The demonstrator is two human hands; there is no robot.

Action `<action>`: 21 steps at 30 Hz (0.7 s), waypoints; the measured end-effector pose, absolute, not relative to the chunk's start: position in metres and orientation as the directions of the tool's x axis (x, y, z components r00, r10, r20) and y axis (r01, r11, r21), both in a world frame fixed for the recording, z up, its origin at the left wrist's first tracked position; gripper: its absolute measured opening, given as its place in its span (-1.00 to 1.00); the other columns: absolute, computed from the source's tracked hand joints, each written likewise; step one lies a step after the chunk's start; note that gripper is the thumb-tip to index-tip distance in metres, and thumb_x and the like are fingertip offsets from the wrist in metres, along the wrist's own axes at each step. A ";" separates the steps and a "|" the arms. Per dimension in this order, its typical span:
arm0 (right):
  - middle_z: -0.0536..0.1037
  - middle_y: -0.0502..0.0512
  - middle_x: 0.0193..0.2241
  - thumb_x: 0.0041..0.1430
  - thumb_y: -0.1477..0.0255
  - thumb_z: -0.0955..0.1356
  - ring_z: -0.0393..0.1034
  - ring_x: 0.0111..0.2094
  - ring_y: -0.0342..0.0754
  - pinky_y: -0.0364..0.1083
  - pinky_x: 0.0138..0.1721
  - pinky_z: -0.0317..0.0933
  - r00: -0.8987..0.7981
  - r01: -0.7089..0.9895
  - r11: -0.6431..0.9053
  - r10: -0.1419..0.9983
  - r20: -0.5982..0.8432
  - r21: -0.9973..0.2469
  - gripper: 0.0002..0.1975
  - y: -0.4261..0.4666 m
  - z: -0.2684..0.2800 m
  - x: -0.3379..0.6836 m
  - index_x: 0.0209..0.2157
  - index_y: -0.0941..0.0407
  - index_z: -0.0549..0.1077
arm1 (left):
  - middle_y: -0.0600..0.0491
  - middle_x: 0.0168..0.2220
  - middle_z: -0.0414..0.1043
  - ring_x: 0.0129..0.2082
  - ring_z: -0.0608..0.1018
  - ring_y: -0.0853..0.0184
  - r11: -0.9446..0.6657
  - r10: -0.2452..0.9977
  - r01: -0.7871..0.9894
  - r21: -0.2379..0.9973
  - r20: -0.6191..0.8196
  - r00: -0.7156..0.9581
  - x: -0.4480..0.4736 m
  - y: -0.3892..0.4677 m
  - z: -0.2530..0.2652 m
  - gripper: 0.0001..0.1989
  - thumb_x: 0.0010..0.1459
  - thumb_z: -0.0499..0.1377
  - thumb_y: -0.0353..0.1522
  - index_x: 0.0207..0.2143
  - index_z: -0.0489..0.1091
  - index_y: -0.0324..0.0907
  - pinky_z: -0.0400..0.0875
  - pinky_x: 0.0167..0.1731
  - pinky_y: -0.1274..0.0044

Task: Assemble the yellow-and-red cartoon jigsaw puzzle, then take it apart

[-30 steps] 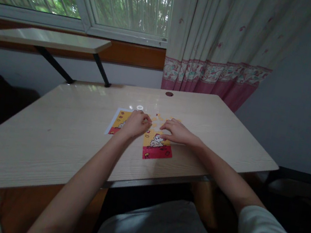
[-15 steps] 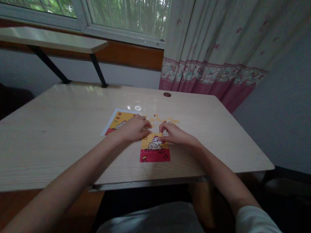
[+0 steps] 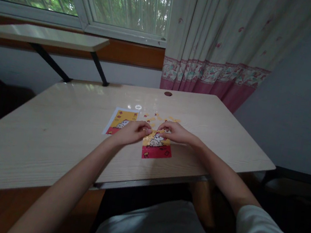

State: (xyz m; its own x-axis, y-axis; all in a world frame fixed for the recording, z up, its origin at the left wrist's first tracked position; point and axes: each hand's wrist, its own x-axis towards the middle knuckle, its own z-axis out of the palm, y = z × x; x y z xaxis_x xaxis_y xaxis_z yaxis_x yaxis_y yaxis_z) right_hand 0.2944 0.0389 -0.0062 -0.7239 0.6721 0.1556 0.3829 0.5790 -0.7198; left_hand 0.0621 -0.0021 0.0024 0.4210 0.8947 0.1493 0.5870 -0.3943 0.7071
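Note:
A partly assembled jigsaw puzzle [image 3: 157, 152], red below and yellow above with a white cartoon animal, lies near the table's front edge. My left hand [image 3: 136, 132] is at its upper left corner, thumb and fingertips drawn together; whatever is between them is too small to make out. Over the upper right part, my right hand [image 3: 177, 132] is closed in a pinch on a small yellow puzzle piece at the top edge, mostly hidden by the fingers. Loose yellow puzzle pieces [image 3: 158, 117] are scattered just behind both hands. To the left lies a matching picture sheet [image 3: 119, 116] with a pale border, partly covered by my left hand.
The pale wooden table [image 3: 61, 128] extends widely to the left and right. A raised shelf [image 3: 61, 39] on black legs stands at the back left. A cable hole [image 3: 168, 94] is near the back edge, before a curtain [image 3: 211, 70].
My left hand has shifted slightly right and down, uncovering more of the picture sheet, and its fingers have drawn together. My right hand has moved a little left, closer to the puzzle's top edge.

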 end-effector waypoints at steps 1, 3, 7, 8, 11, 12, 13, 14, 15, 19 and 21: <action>0.52 0.08 -0.31 0.10 0.38 0.40 0.34 -0.32 -0.14 -0.15 -0.27 0.18 -0.719 0.381 0.577 0.676 0.162 -0.722 -0.80 0.039 -0.006 0.294 -0.24 0.18 0.50 | 0.05 -0.49 0.44 -0.51 0.37 0.37 -0.377 0.900 0.565 0.734 0.147 0.410 0.062 -0.002 0.001 -0.69 0.10 0.13 -0.17 -0.29 0.48 -0.24 0.18 -0.50 0.54; 0.52 0.07 -0.32 0.09 0.38 0.40 0.33 -0.35 -0.15 -0.16 -0.29 0.17 -0.710 0.379 0.573 0.683 0.169 -0.727 -0.79 0.039 -0.007 0.294 -0.23 0.19 0.50 | 0.06 -0.52 0.41 -0.53 0.34 0.39 -0.342 0.909 0.508 0.791 0.141 0.393 0.062 -0.001 -0.002 -0.71 0.07 0.16 -0.19 -0.33 0.48 -0.24 0.16 -0.52 0.55; 0.50 0.05 -0.40 0.10 0.33 0.39 0.30 -0.42 -0.17 -0.17 -0.37 0.15 -0.695 0.384 0.553 0.700 0.163 -0.739 -0.74 0.039 -0.009 0.294 -0.21 0.20 0.51 | 0.05 -0.52 0.42 -0.54 0.36 0.40 -0.297 0.917 0.389 0.872 0.147 0.371 0.062 0.003 -0.009 -0.76 0.03 0.21 -0.22 -0.41 0.46 -0.24 0.18 -0.52 0.56; 0.50 0.04 -0.42 0.11 0.31 0.38 0.29 -0.44 -0.17 -0.17 -0.38 0.15 -0.694 0.385 0.546 0.702 0.156 -0.744 -0.72 0.039 -0.009 0.293 -0.20 0.21 0.51 | 0.04 -0.51 0.43 -0.53 0.38 0.40 -0.290 0.921 0.364 0.885 0.155 0.358 0.063 0.004 -0.011 -0.77 0.02 0.22 -0.23 -0.41 0.46 -0.23 0.20 -0.52 0.56; 0.49 0.04 -0.46 0.12 0.26 0.36 0.29 -0.46 -0.17 -0.17 -0.41 0.15 -0.691 0.371 0.518 0.708 0.143 -0.771 -0.69 0.037 -0.009 0.291 -0.23 0.21 0.52 | 0.05 -0.50 0.45 -0.51 0.42 0.40 -0.243 0.938 0.248 0.938 0.163 0.305 0.067 0.006 -0.017 -0.80 -0.01 0.26 -0.24 -0.42 0.45 -0.21 0.24 -0.50 0.57; 0.49 0.04 -0.46 0.11 0.26 0.36 0.29 -0.46 -0.17 -0.18 -0.41 0.15 -0.681 0.356 0.500 0.717 0.147 -0.790 -0.70 0.037 -0.009 0.289 -0.26 0.21 0.52 | 0.06 -0.50 0.45 -0.51 0.43 0.40 -0.211 0.946 0.178 0.961 0.156 0.284 0.069 0.007 -0.019 -0.80 -0.02 0.28 -0.25 -0.40 0.45 -0.20 0.27 -0.49 0.57; 0.50 0.05 -0.45 0.10 0.25 0.36 0.30 -0.45 -0.17 -0.18 -0.41 0.16 -0.661 0.331 0.474 0.733 0.158 -0.816 -0.71 0.037 -0.010 0.287 -0.29 0.21 0.52 | 0.07 -0.49 0.47 -0.50 0.46 0.39 -0.170 0.954 0.096 0.981 0.140 0.267 0.071 0.007 -0.022 -0.78 -0.04 0.30 -0.25 -0.37 0.44 -0.19 0.31 -0.46 0.56; 0.50 0.05 -0.44 0.08 0.25 0.37 0.30 -0.44 -0.17 -0.18 -0.41 0.16 -0.633 0.298 0.442 0.755 0.172 -0.846 -0.71 0.037 -0.011 0.285 -0.32 0.21 0.51 | 0.06 -0.47 0.49 -0.47 0.49 0.38 -0.123 0.959 0.014 0.992 0.115 0.260 0.073 0.007 -0.024 -0.74 -0.06 0.32 -0.25 -0.32 0.44 -0.19 0.35 -0.43 0.54; 0.51 0.05 -0.43 0.06 0.24 0.38 0.31 -0.44 -0.17 -0.18 -0.41 0.17 -0.599 0.257 0.404 0.779 0.183 -0.878 -0.70 0.037 -0.012 0.283 -0.34 0.21 0.50 | 0.05 -0.43 0.52 -0.44 0.52 0.36 -0.074 0.961 -0.052 0.996 0.085 0.264 0.074 0.007 -0.025 -0.69 -0.09 0.34 -0.25 -0.28 0.44 -0.19 0.39 -0.38 0.51; 0.50 0.05 -0.46 -0.06 0.18 0.43 0.32 -0.45 -0.16 -0.18 -0.43 0.19 -0.507 0.121 0.257 0.846 0.163 -0.959 -0.65 0.041 -0.015 0.278 -0.41 0.22 0.48 | -0.04 -0.33 0.57 -0.35 0.57 0.27 0.075 0.952 -0.118 0.990 -0.036 0.304 0.079 0.005 -0.025 -0.57 -0.17 0.40 -0.25 -0.23 0.47 -0.27 0.43 -0.22 0.42; 0.50 0.04 -0.48 -0.10 0.18 0.45 0.33 -0.45 -0.15 -0.18 -0.44 0.20 -0.493 0.102 0.210 0.859 0.134 -0.972 -0.64 0.043 -0.017 0.277 -0.41 0.22 0.49 | -0.04 -0.35 0.58 -0.35 0.58 0.26 0.102 0.951 -0.133 0.986 -0.058 0.302 0.080 0.004 -0.023 -0.56 -0.20 0.42 -0.23 -0.26 0.48 -0.30 0.43 -0.20 0.41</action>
